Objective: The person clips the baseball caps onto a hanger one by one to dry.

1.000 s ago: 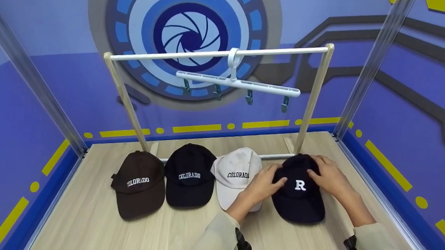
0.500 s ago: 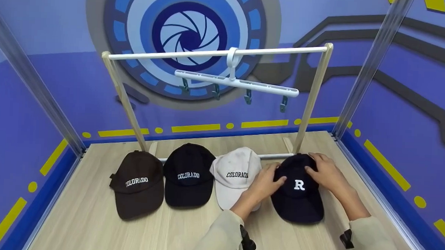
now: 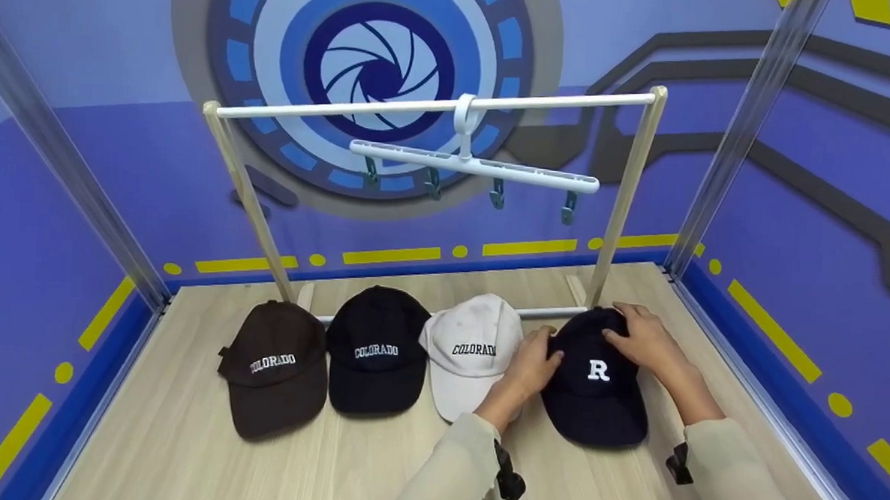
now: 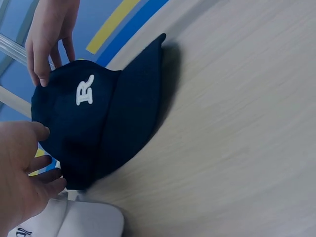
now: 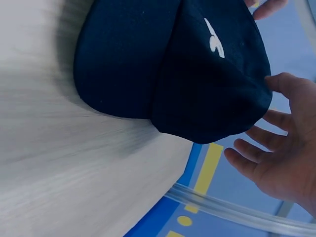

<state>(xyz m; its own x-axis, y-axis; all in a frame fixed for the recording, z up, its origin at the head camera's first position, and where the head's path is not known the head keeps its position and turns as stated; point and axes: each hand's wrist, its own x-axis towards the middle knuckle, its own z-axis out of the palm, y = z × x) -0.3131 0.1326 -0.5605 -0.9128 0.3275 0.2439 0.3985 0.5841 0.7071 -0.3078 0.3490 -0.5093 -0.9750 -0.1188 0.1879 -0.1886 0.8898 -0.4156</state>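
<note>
A navy baseball cap (image 3: 594,410) with a white R lies at the right end of a row of caps, brim toward me. My left hand (image 3: 530,365) is at its left side, thumb tip right at the crown's edge and fingers loosely bent. On the other side, my right hand (image 3: 647,343) has its thumb against the crown. In the right wrist view that hand's fingers (image 5: 247,148) spread loosely beside the cap. The left wrist view shows the left fingers (image 4: 52,180) by the cap's lower edge. Beneath my left forearm, a white COLORADO cap (image 3: 479,330) is partly covered.
A black COLORADO cap (image 3: 375,382) and a dark brown one (image 3: 277,393) continue the row leftward. Behind them stands a rack (image 3: 331,112), from whose bar a white hanger (image 3: 523,174) with several dark clips hangs. Patterned walls enclose the wooden table (image 3: 255,475).
My left thumb has drawn back leftward from the navy cap's front to its edge. The right hand has shifted slightly up and left. The caps have stayed in place.
</note>
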